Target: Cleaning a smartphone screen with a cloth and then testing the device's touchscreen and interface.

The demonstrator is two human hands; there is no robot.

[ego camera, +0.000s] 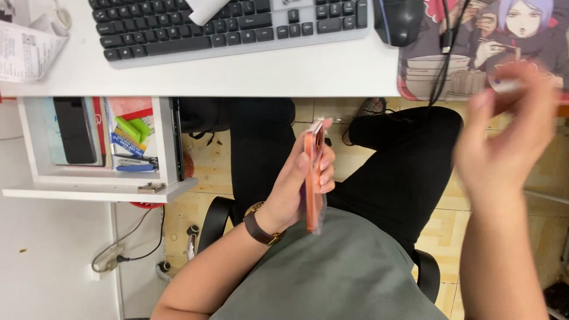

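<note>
— Head view, nearest first: what does the left hand (302, 184) have?

— An orange phone (314, 178), seen edge-on, fingers wrapped round its long sides. It sits above the lap, over the grey shirt (338, 272), below the near edge of the white desk (237, 77).

— How would it handle?

— I judge it stiff, fairly light, smooth and apt to slip, with glass that could crack. The long edges, where the fingers already sit, look the safest grip.

— Which way does it point?

— Its long axis runs from the body toward the desk, the top end farthest from the body.

— The right hand (510, 136)?

— Raised and blurred at the desk's right corner, fingers pinching something small and pale; I cannot tell what. Beyond it lie a printed mouse mat (474, 53), a black mouse (398, 21) and a keyboard (231, 26); an open drawer (95, 189) hangs under the left end.
</note>
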